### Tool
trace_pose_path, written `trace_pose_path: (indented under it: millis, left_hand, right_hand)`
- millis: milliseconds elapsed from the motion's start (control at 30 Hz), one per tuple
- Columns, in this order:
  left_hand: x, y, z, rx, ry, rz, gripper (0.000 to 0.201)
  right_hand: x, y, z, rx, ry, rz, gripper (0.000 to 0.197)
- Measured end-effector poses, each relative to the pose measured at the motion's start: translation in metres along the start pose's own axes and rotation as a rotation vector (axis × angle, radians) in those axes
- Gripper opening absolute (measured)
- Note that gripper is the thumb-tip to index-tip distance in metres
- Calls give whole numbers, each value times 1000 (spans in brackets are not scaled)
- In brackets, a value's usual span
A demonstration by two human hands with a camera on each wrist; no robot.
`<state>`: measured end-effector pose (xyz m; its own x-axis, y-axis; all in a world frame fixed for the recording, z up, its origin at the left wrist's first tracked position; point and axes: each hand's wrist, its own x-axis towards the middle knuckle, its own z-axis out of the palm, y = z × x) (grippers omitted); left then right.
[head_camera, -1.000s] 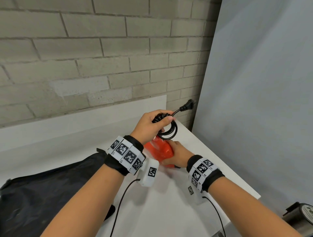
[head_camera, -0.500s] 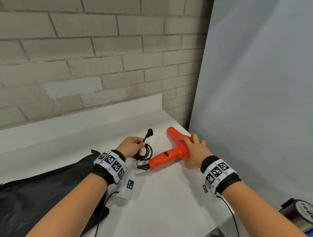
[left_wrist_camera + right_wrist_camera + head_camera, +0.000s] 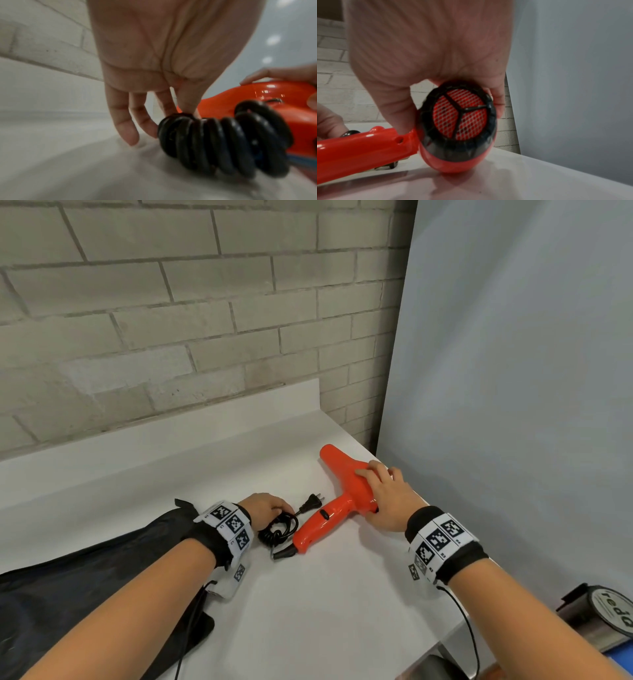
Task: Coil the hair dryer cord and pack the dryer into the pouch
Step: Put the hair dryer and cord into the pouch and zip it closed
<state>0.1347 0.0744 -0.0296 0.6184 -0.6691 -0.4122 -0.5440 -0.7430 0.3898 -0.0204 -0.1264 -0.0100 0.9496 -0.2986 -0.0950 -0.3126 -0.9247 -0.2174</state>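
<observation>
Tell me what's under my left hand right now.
Under the left hand lies the coiled black cord on the white table, one fingertip touching its end. The plug pokes out beyond the hand. The thumb is hidden, so whether it pinches the coil is unclear.

Orange dryer [image 3: 322,522] lies flat, right hand [image 3: 387,498] gripping its barrel; black cord [image 3: 270,534] sits coiled beside the handle; black pouch [image 3: 85,580] further left.

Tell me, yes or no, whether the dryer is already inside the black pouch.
No: the orange dryer lies on the white table under the right hand, while the black pouch lies apart to its left.
</observation>
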Motion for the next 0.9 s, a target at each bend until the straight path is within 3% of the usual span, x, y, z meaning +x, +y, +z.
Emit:
trace_pose_path:
  millis: [233, 500, 767, 900]
  left_hand:
    - [-1, 3, 0, 76, 130, -128, 29]
    - [-23, -5, 3, -133, 257, -235, 27]
    - [-55, -14, 8, -227, 213, -205, 42]
    - [-84, -38, -4, -137, 126, -252, 51]
  right_hand:
    - [6, -1, -3, -2, 3, -16, 81]
    - [9, -9, -8, -103, -8, -3, 74]
    - [9, -43, -7, -202, 30, 13, 51]
    - [12, -93, -5, -32, -35, -175, 50]
